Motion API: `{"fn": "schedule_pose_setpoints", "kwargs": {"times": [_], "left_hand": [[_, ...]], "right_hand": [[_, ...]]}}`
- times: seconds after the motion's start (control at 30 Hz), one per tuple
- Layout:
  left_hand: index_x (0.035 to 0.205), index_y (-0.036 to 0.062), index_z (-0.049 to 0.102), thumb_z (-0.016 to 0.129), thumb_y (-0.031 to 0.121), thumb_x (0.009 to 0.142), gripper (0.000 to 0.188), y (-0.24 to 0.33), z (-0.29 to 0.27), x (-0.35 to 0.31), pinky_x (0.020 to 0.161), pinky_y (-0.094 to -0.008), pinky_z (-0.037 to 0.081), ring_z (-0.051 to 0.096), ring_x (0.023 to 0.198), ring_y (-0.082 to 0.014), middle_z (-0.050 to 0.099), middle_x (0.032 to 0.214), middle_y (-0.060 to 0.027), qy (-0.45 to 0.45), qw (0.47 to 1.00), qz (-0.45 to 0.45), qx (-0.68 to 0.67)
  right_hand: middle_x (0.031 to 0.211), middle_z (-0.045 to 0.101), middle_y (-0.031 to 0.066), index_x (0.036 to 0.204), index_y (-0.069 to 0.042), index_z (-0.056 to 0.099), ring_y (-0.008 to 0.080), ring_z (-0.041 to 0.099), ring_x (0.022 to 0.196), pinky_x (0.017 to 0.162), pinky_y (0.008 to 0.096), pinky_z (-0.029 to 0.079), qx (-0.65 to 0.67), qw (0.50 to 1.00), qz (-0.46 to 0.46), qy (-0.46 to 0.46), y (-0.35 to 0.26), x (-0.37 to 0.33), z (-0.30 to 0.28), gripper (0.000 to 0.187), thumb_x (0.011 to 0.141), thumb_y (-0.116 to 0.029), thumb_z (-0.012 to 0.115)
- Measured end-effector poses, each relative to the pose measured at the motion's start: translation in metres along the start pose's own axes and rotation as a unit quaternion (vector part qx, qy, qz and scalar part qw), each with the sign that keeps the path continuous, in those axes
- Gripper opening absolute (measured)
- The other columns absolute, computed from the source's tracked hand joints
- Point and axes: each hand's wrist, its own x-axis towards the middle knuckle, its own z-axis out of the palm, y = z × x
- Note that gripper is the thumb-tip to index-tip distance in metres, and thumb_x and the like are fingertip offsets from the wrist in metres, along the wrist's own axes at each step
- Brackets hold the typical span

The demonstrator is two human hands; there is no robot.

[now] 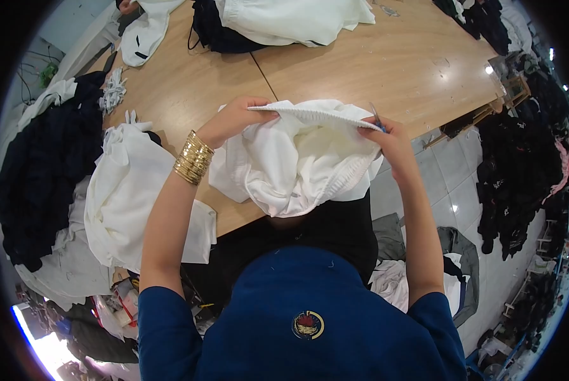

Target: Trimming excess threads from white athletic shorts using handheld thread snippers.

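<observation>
Between my hands a white garment with a gathered elastic waistband [297, 152] is stretched open at the near edge of the table, so that its inside shows. My left hand [237, 117] pinches the waistband at its left end, with gold bangles on that wrist. At the right end, my right hand [392, 145] is closed on the band. A small pair of thread snips [378, 119], blue with a metal tip, pokes out of the same hand; its lower part is hidden by the fingers. The garment's lower part hangs toward my lap.
The wooden table [360, 70] carries white garments [291, 19] over a dark one at the far side. To my left lie a white garment pile [132, 184] and a dark blue cloth heap [49, 159]. Black garments [513, 178] hang at right, beyond the tiled floor [443, 165].
</observation>
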Motion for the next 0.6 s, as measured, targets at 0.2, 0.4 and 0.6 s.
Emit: {"fn": "schedule_pose_setpoints", "kwargs": {"times": [0.2, 0.4, 0.6], "left_hand": [[0.106, -0.001, 0.06, 0.057, 0.03, 0.088, 0.036, 0.013, -0.011, -0.017, 0.079, -0.0243, 0.045, 0.058, 0.087, -0.0098, 0.063, 0.1, -0.0059, -0.004, 0.981, -0.043, -0.191], [0.111, -0.0008, 0.056, 0.054, 0.03, 0.09, 0.037, 0.012, -0.022, -0.031, 0.083, -0.0284, 0.047, 0.06, 0.093, -0.0153, 0.062, 0.105, -0.0092, 0.006, 0.91, 0.058, -0.41], [0.11, -0.0007, 0.057, 0.056, 0.022, 0.086, 0.033, 0.028, -0.056, -0.046, 0.083, -0.0281, 0.047, 0.06, 0.092, -0.0155, 0.062, 0.105, -0.0099, 0.043, 0.865, 0.142, -0.48]], "right_hand": [[0.067, 0.056, -0.0019, 0.084, -0.003, 0.066, 0.0066, 0.049, 0.061, 0.054, 0.021, 0.035, 0.044, 0.999, 0.024, 0.013, -0.039, -0.004, -0.018, 0.018, 0.07, -0.013, 0.067], [0.068, 0.057, -0.0004, 0.083, 0.001, 0.064, 0.0101, 0.05, 0.061, 0.056, 0.0263, 0.037, -0.135, 0.985, -0.11, 0.012, -0.039, 0.003, -0.028, 0.021, 0.069, -0.014, 0.063], [0.066, 0.057, -0.0013, 0.081, 0.001, 0.064, 0.0089, 0.049, 0.057, 0.051, 0.0256, 0.036, -0.176, 0.975, -0.137, 0.022, -0.053, 0.006, -0.046, 0.022, 0.072, -0.018, 0.06]]}}
